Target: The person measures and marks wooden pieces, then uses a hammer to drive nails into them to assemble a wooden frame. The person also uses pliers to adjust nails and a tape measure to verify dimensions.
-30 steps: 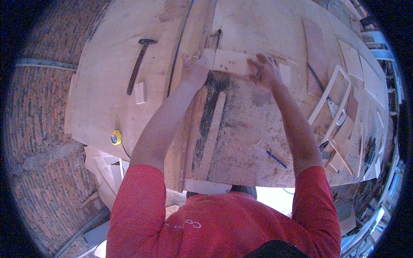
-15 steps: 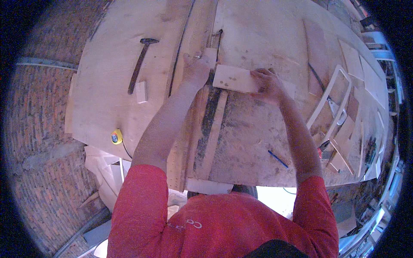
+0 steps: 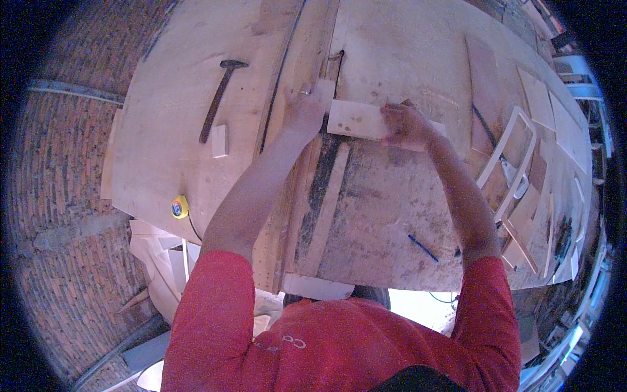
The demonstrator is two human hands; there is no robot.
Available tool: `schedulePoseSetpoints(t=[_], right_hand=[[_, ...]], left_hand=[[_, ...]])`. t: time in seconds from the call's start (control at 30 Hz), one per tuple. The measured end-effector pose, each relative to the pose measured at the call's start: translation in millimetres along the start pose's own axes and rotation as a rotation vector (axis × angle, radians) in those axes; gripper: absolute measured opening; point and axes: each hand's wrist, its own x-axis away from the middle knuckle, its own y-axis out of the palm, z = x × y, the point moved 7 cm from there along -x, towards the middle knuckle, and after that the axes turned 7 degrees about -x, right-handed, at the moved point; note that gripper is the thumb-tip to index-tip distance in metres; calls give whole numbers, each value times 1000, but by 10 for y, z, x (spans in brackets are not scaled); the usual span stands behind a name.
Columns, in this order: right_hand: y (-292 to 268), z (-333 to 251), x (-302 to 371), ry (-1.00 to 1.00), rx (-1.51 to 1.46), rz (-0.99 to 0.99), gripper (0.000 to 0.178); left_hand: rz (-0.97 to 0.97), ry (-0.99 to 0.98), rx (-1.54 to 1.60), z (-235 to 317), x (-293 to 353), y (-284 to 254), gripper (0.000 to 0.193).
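My right hand (image 3: 407, 124) is closed around the right part of a pale, flat wooden piece (image 3: 356, 120) with several dark spots on its face. The piece lies crosswise over the work table (image 3: 385, 209), its left end beside a long wooden rail (image 3: 287, 189). At the rail, my left hand (image 3: 305, 110), a ring on one finger, presses against a small pale wood block (image 3: 324, 90). Its fingertips are partly hidden, but they appear closed on that block. Another pale strip (image 3: 440, 128) shows just past my right hand.
To the left lie a hammer (image 3: 218, 98), a small white block (image 3: 221, 141) and a yellow tape measure (image 3: 179, 207). A blue pencil-like stick (image 3: 423, 248) rests near the front right. Pale frame pieces (image 3: 509, 157) and thin boards (image 3: 535, 91) crowd the right side. Brick paving (image 3: 65, 196) borders the table.
The view has shifted a little, so the table appears slightly further right. Both hands keep nearly the same places, with the left hand a touch nearer to me.
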Motion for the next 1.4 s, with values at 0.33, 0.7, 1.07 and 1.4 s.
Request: schedulePoseSetpoints(t=[0.33, 0.7, 1.07, 1.4], right_hand=[[160, -339, 144, 52, 116, -129, 85], [543, -648, 833, 11, -15, 52, 80], [305, -297, 1303, 256, 283, 151, 97], [-178, -521, 1589, 524, -238, 111, 93]], left_hand=[[48, -18, 39, 23, 444, 16, 39], [-285, -10, 56, 203, 1346, -248, 49], [-181, 118, 90, 203, 1176, -259, 66], [108, -15, 380, -95, 1487, -737, 70]])
